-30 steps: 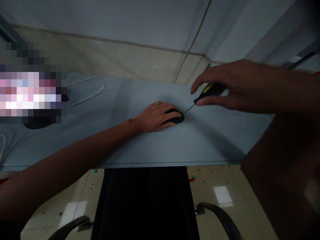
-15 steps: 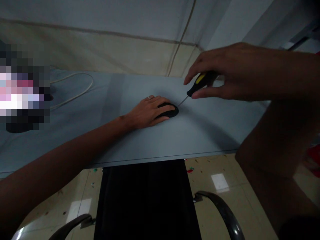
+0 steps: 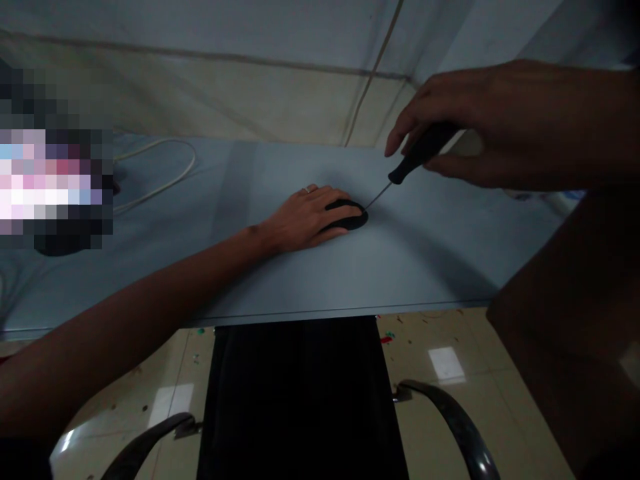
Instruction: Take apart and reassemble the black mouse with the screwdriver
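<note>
My left hand (image 3: 303,219) lies over a black computer mouse (image 3: 358,221) on the blue-grey table, its fingers and thumb gripping the sides. A ring shows on one finger. In my right hand (image 3: 470,120) is a screwdriver (image 3: 419,155) with a dark handle and a thin metal shaft. The shaft slants down to the left, and its tip meets the right end of the mouse. Whether the tip sits in a screw is too small to tell. The right fingers and thumb are around the handle, whose upper end they hide.
The table (image 3: 300,287) stands against a tiled wall. A pale cable (image 3: 187,170) loops on it at the left, near a blurred-out area. A black chair (image 3: 300,400) with curved armrests is below the front edge. Small scraps lie on the tiled floor.
The screwdriver handle has turned, and its yellow patch no longer shows. My right fingers have shifted on the handle. The whole view has moved slightly; the left hand stays on the mouse.
</note>
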`<act>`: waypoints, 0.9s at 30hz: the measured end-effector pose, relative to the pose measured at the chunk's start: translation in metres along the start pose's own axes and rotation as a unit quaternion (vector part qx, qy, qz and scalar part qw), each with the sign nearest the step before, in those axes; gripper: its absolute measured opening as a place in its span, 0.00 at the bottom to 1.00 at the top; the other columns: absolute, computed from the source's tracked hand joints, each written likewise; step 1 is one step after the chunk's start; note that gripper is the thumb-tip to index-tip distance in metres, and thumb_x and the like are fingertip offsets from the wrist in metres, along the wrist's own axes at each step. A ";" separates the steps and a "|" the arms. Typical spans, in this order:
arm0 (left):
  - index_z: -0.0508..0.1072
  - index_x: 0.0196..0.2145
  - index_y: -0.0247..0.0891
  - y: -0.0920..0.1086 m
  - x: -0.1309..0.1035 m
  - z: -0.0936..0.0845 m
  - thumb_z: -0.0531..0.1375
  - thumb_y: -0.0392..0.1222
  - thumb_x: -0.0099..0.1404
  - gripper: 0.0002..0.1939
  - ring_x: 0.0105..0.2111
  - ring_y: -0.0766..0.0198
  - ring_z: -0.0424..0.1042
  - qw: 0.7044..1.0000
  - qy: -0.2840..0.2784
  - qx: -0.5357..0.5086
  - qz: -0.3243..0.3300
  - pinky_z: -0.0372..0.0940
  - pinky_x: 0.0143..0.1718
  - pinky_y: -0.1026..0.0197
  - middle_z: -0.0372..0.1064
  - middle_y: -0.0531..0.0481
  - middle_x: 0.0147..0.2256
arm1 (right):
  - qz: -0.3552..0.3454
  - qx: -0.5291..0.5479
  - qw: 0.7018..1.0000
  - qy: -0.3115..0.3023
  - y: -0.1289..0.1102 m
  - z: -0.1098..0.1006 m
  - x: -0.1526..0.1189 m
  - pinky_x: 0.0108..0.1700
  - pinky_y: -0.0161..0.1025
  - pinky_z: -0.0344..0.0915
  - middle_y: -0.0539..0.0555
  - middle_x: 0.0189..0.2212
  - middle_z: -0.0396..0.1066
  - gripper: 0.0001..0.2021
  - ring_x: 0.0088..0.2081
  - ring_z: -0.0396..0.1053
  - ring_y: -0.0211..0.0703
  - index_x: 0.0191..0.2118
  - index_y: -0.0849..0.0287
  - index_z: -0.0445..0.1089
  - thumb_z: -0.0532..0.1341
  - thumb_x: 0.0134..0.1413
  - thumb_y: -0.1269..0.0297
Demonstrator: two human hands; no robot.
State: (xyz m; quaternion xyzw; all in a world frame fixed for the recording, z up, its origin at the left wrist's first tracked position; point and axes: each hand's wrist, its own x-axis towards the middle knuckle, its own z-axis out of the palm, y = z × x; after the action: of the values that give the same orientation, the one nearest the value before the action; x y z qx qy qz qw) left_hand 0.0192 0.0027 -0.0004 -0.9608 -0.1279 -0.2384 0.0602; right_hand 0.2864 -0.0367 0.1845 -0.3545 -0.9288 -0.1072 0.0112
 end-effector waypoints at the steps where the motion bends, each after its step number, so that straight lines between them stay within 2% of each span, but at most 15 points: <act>1: 0.68 0.64 0.43 0.000 0.000 0.000 0.46 0.57 0.81 0.25 0.54 0.53 0.72 1.000 0.000 0.001 0.002 0.66 0.54 0.51 0.70 0.41 0.60 | -0.002 -0.012 1.000 -0.003 0.004 0.001 -0.002 0.44 0.44 0.70 0.45 0.45 0.77 0.28 0.39 0.75 0.41 0.58 0.41 0.71 0.75 0.51 0.54; 3: 0.68 0.64 0.44 0.000 0.000 0.001 0.46 0.58 0.81 0.25 0.53 0.54 0.72 1.000 0.001 0.005 0.003 0.66 0.54 0.51 0.70 0.42 0.60 | 0.005 -0.020 1.000 -0.005 0.009 0.003 -0.005 0.35 0.42 0.67 0.44 0.39 0.78 0.21 0.34 0.74 0.39 0.55 0.41 0.73 0.67 0.60 0.42; 5: 0.68 0.64 0.44 0.000 0.001 0.002 0.47 0.58 0.81 0.25 0.53 0.54 0.72 1.000 0.004 0.010 0.001 0.66 0.53 0.51 0.70 0.42 0.60 | 0.002 -0.006 1.000 0.003 0.009 0.004 -0.004 0.33 0.40 0.65 0.43 0.36 0.78 0.13 0.33 0.74 0.36 0.51 0.42 0.75 0.61 0.67 0.46; 7: 0.68 0.64 0.44 0.000 0.001 0.003 0.47 0.57 0.81 0.25 0.52 0.54 0.72 1.000 0.010 0.013 -0.002 0.66 0.53 0.52 0.70 0.42 0.59 | -0.013 0.009 1.000 0.013 0.005 0.004 -0.002 0.37 0.40 0.66 0.43 0.37 0.77 0.09 0.34 0.74 0.36 0.48 0.44 0.75 0.64 0.65 0.53; 9: 0.68 0.64 0.44 0.000 0.000 0.003 0.47 0.57 0.81 0.25 0.53 0.55 0.72 1.000 0.011 0.014 -0.001 0.66 0.54 0.52 0.70 0.43 0.59 | -0.018 0.010 1.000 0.009 0.003 0.004 0.000 0.37 0.41 0.66 0.44 0.36 0.77 0.11 0.34 0.73 0.37 0.48 0.45 0.75 0.68 0.60 0.53; 11: 0.68 0.64 0.44 0.000 0.000 0.003 0.47 0.58 0.81 0.25 0.53 0.54 0.72 1.000 0.005 0.012 0.000 0.65 0.54 0.52 0.70 0.43 0.60 | 0.002 0.000 1.000 0.007 0.002 0.004 0.000 0.33 0.43 0.64 0.45 0.33 0.76 0.09 0.31 0.71 0.38 0.45 0.46 0.75 0.64 0.64 0.51; 13: 0.68 0.65 0.44 0.000 0.000 0.002 0.46 0.58 0.81 0.26 0.53 0.54 0.72 1.000 -0.003 0.008 -0.005 0.65 0.55 0.51 0.69 0.42 0.60 | 0.010 0.003 1.000 0.013 0.004 0.003 -0.003 0.32 0.43 0.63 0.45 0.32 0.76 0.07 0.29 0.70 0.37 0.45 0.44 0.75 0.61 0.67 0.54; 15: 0.68 0.65 0.43 0.000 0.000 0.001 0.45 0.58 0.81 0.26 0.53 0.54 0.72 1.000 -0.008 0.004 -0.012 0.65 0.55 0.51 0.69 0.41 0.61 | 0.003 0.010 1.000 0.024 0.006 0.002 -0.005 0.35 0.42 0.65 0.43 0.35 0.77 0.08 0.30 0.71 0.37 0.46 0.42 0.75 0.66 0.62 0.56; 17: 0.68 0.65 0.43 0.000 0.000 0.001 0.45 0.58 0.81 0.27 0.54 0.54 0.72 1.000 -0.009 0.002 -0.013 0.65 0.55 0.51 0.69 0.41 0.61 | 0.004 0.017 1.000 0.018 0.006 0.002 -0.005 0.36 0.42 0.67 0.43 0.38 0.77 0.16 0.32 0.72 0.37 0.50 0.41 0.74 0.71 0.56 0.53; 20: 0.68 0.65 0.44 0.000 0.000 0.001 0.45 0.59 0.81 0.27 0.54 0.54 0.72 1.000 -0.007 0.004 -0.011 0.65 0.55 0.52 0.69 0.41 0.61 | 0.038 0.008 0.999 0.001 0.003 0.002 -0.002 0.31 0.41 0.64 0.45 0.33 0.78 0.15 0.30 0.72 0.38 0.49 0.43 0.75 0.66 0.61 0.45; 22: 0.68 0.65 0.44 0.000 0.000 0.002 0.45 0.59 0.81 0.27 0.53 0.54 0.72 1.000 -0.004 0.005 -0.012 0.65 0.54 0.52 0.69 0.41 0.60 | 0.037 0.000 0.999 0.012 -0.002 0.003 0.001 0.29 0.40 0.61 0.45 0.30 0.77 0.10 0.27 0.70 0.37 0.45 0.45 0.76 0.67 0.61 0.50; 25: 0.68 0.65 0.43 0.000 0.000 0.002 0.45 0.59 0.81 0.27 0.53 0.54 0.72 1.000 -0.003 0.004 -0.011 0.66 0.55 0.52 0.69 0.42 0.60 | -0.008 -0.002 1.000 0.029 -0.008 0.004 0.007 0.34 0.42 0.63 0.45 0.36 0.77 0.10 0.31 0.70 0.37 0.42 0.46 0.77 0.72 0.54 0.57; 27: 0.68 0.65 0.43 0.001 0.000 0.001 0.45 0.58 0.81 0.27 0.53 0.54 0.72 1.000 -0.005 0.007 -0.010 0.66 0.55 0.51 0.69 0.42 0.60 | -0.021 -0.001 0.999 0.024 -0.009 0.005 0.013 0.37 0.44 0.65 0.47 0.39 0.76 0.08 0.33 0.71 0.39 0.42 0.46 0.77 0.70 0.56 0.55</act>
State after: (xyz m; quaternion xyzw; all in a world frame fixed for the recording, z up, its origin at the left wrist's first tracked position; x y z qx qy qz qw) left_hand 0.0195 0.0019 -0.0014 -0.9602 -0.1398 -0.2334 0.0639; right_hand 0.2714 -0.0339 0.1793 -0.3318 -0.9356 -0.1164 0.0307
